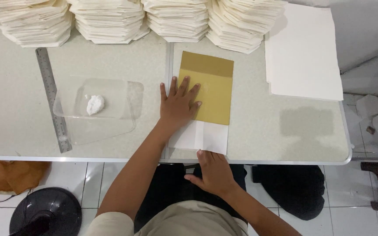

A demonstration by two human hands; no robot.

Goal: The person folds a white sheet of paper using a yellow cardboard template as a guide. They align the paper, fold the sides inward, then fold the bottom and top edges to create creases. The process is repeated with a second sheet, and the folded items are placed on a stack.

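A gold paper sheet lies on the pale table, with a white flap at its near end reaching the table's front edge. My left hand presses flat on the gold sheet's left side, fingers spread. My right hand is at the table's front edge, its fingertips touching the white flap's near edge. It holds nothing else that I can see.
Several stacks of folded cream paper line the table's back. A stack of white sheets lies at the back right. A clear plastic tray with a white lump sits left, beside a metal ruler. A black fan base stands on the tiled floor.
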